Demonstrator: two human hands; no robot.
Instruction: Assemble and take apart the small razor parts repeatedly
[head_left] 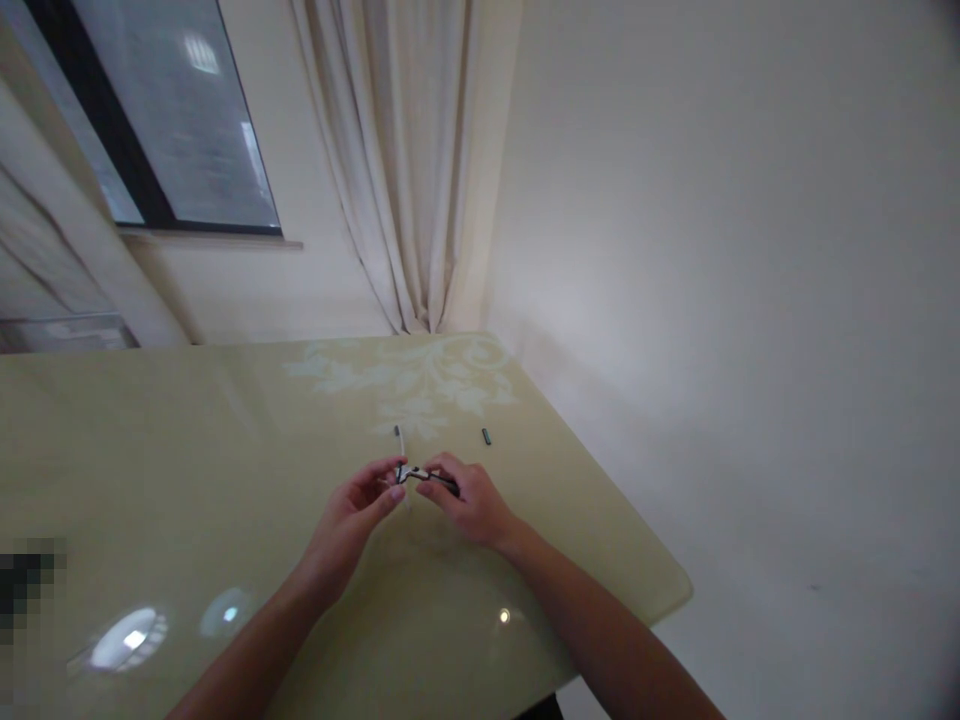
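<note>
Over the table, my right hand (pixel 469 497) is closed round the dark handle of a small silver-and-black tool (pixel 415 473), which points left. My left hand (pixel 360 505) has its thumb and fingers closed at the tool's silver end; the exact contact is too small to make out. Behind the tool runs a thin white stick or cord (pixel 402 442) with a dark tip at its far end. Part of it is hidden by the tool and fingers. Beyond my right hand lies a small dark green-black piece (pixel 486 437), apart from both hands.
The glossy pale yellow-green table (pixel 225 440) has a white floral pattern at its far corner and light reflections in front. A white wall (pixel 712 300) runs along its right side. Curtains (pixel 405 150) and a window (pixel 187 120) are behind. A pixelated dark patch sits at the left edge.
</note>
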